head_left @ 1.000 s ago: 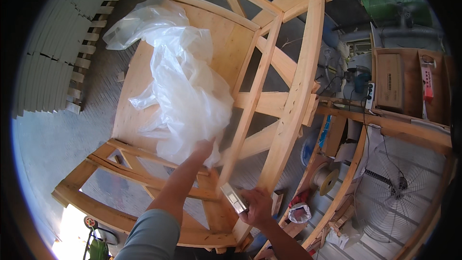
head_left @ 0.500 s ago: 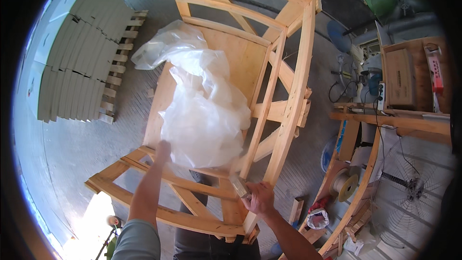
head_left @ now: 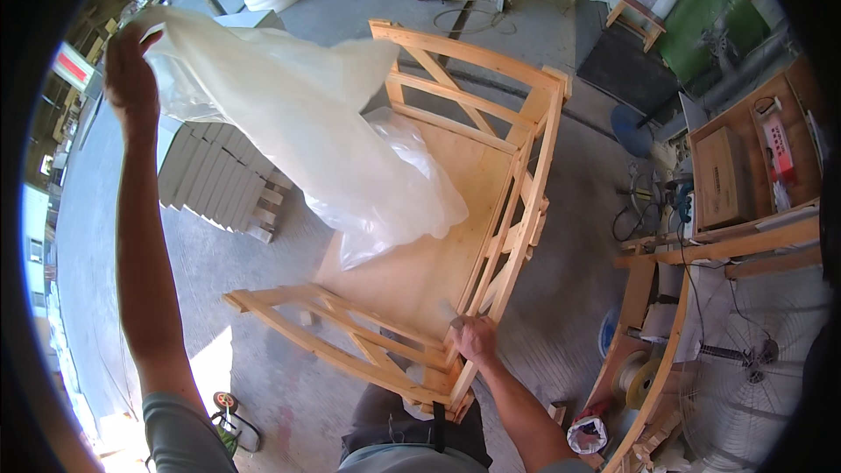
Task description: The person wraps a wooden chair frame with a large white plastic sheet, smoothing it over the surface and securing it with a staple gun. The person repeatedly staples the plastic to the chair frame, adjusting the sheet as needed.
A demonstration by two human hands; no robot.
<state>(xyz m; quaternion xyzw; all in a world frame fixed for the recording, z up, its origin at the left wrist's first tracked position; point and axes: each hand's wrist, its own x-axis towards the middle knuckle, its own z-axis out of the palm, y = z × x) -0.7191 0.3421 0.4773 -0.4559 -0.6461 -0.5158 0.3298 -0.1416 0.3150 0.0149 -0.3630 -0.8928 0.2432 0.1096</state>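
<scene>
An open wooden crate (head_left: 491,210) with slatted sides stands on the concrete floor below me. My left hand (head_left: 130,70) is raised high at the upper left and grips one end of a large clear plastic sheet (head_left: 333,140). The sheet hangs from that hand down into the crate, its lower end bunched on the plywood bottom (head_left: 412,271). My right hand (head_left: 476,339) is closed on the near right corner of the crate frame, and a small pale object sticks up from it that I cannot make out.
A pallet of stacked white panels (head_left: 219,180) lies left of the crate. A wooden workbench (head_left: 727,236) with a cardboard box, tools and cables stands at the right, with a fan (head_left: 753,359) and tape rolls (head_left: 635,377) below it. A small wheeled cart (head_left: 229,420) is near my feet.
My left hand has swung up and to the left, lifting the plastic sheet out of the crate. My view has shifted, and the right hand stays at the crate corner.
</scene>
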